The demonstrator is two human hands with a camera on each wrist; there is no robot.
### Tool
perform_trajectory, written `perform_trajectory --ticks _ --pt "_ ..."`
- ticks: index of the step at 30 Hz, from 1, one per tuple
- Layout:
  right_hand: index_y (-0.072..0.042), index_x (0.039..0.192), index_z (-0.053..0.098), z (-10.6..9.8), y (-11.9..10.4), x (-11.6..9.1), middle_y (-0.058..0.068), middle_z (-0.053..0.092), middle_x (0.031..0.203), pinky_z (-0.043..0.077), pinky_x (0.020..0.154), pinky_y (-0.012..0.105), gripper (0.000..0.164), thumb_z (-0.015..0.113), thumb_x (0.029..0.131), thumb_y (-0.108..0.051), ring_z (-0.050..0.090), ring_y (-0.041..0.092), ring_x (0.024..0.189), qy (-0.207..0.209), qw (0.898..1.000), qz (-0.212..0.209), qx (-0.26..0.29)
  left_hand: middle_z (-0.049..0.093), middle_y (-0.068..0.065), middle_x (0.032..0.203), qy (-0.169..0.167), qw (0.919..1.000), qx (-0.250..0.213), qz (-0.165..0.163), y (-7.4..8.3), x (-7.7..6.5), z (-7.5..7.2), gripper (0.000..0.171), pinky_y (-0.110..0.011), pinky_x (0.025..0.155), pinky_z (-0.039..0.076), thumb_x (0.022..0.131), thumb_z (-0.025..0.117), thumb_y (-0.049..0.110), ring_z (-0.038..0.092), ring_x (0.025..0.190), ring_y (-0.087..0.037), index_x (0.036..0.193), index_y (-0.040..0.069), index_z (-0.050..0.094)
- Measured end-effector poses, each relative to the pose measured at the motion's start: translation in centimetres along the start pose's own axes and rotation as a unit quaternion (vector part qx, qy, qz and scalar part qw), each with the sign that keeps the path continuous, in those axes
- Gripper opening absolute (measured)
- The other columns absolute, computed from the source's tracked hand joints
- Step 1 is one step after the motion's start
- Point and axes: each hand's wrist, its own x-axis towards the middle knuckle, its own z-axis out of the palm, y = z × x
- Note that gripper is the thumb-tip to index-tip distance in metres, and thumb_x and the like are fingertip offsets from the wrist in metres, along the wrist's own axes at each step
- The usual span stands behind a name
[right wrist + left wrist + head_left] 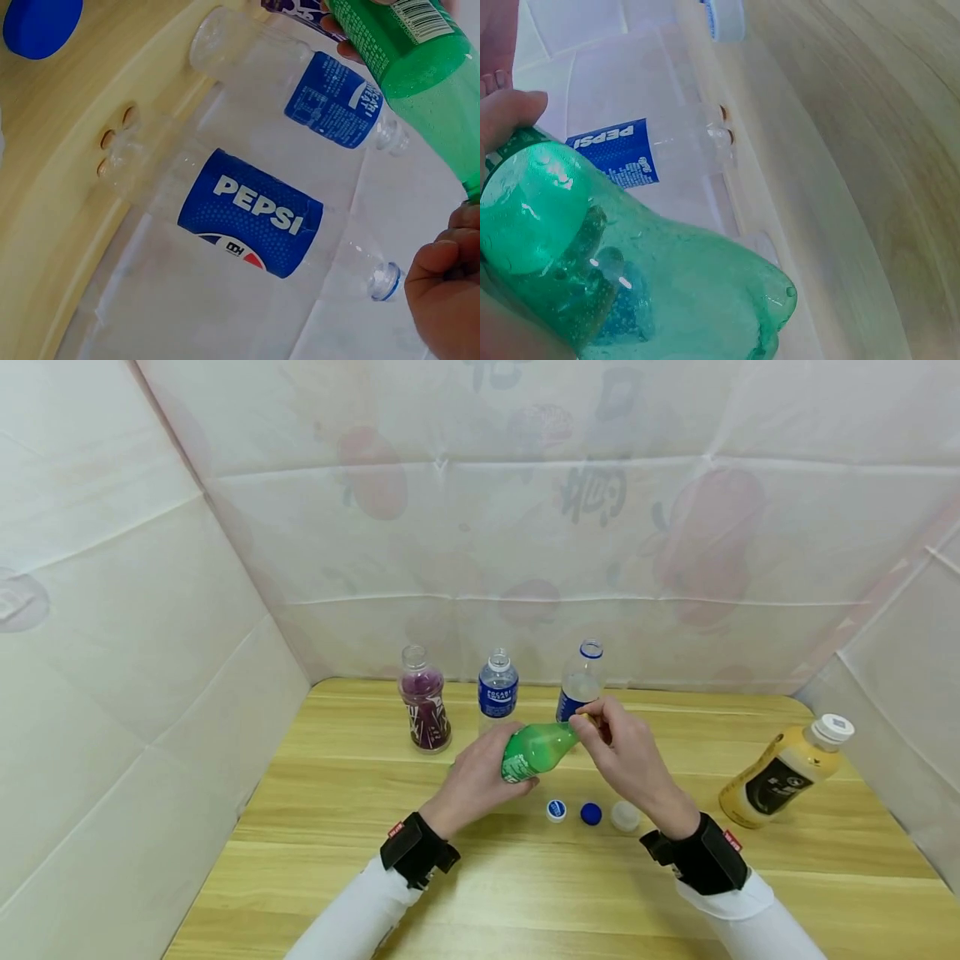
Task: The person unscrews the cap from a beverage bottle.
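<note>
My left hand (476, 777) grips a green plastic soda bottle (542, 747) round its body and holds it tilted above the table, neck to the right. At the bottle's mouth the fingers of my right hand (633, 760) pinch the cap, which they mostly cover; a bit of yellow shows there. The right wrist view has this green bottle (435, 124) at upper right, with liquid in it too hard to make out. Just behind my right hand stands a capless Pepsi bottle (251, 210). Below the hands lie a blue-and-white cap (556, 811), a dark blue cap (591, 813) and a whitish cap (625, 816).
Along the back of the wooden table (315, 860) stand an uncapped purple-labelled bottle (424, 702) and an uncapped Pocari Sweat bottle (498, 693). A yellow drink bottle (783, 772) with a white cap is at the right. Pale sheeting (480, 543) hangs behind the table and at both sides.
</note>
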Motion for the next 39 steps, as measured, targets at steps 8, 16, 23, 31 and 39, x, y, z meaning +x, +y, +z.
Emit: perform_trajectory --ticks 8,16,23,31,39 --pt "0.002 0.110 0.060 -0.05 -0.03 0.05 -0.005 0.048 0.081 0.037 0.053 0.021 0.030 0.055 0.109 -0.028 0.043 0.006 0.067 -0.013 0.999 -0.050 0.012 0.062 -0.008 0.132 -0.021 0.9991 -0.033 -0.013 0.04 -0.16 -0.27 0.079 -0.039 0.094 0.055 0.079 0.092 0.022 0.062 0.111 -0.020 0.144 0.009 0.049" --pt "0.002 0.108 0.059 -0.02 0.20 0.12 -0.004 0.048 0.082 0.038 0.054 0.021 0.049 0.045 0.109 -0.045 0.044 0.006 0.069 -0.008 0.996 -0.085 0.007 0.061 -0.007 0.133 -0.038 0.9977 -0.054 -0.014 -0.17 -0.17 -0.28 0.079 -0.040 0.094 0.055 0.080 0.091 0.023 0.062 0.111 -0.020 0.144 0.009 0.048" --pt "0.001 0.107 0.059 -0.15 0.39 0.21 -0.003 0.050 0.083 0.040 0.055 0.023 0.052 0.041 0.109 -0.048 0.045 0.006 0.072 -0.005 0.993 -0.114 -0.005 0.061 -0.007 0.133 -0.045 0.9967 -0.068 -0.009 -0.26 -0.19 -0.29 0.078 -0.039 0.094 0.055 0.080 0.090 0.021 0.063 0.111 -0.020 0.145 0.009 0.047" --pt "0.001 0.107 0.059 -0.16 0.51 0.35 -0.003 0.049 0.084 0.040 0.057 0.025 0.051 0.041 0.109 -0.046 0.044 0.006 0.074 -0.004 0.990 -0.137 -0.009 0.061 -0.007 0.133 -0.063 0.9939 -0.089 -0.016 -0.31 -0.23 -0.50 0.079 -0.037 0.095 0.055 0.081 0.089 0.020 0.063 0.112 -0.020 0.146 0.010 0.046" --pt "0.003 0.109 0.060 -0.37 0.47 0.49 -0.002 0.047 0.085 0.037 0.063 0.021 0.052 0.040 0.109 -0.046 0.043 0.008 0.077 -0.013 0.989 -0.148 -0.013 0.062 -0.007 0.131 -0.067 0.9929 -0.098 -0.008 -0.52 -0.13 -0.59 0.078 -0.035 0.091 0.056 0.081 0.089 0.019 0.063 0.108 -0.019 0.146 0.008 0.046"
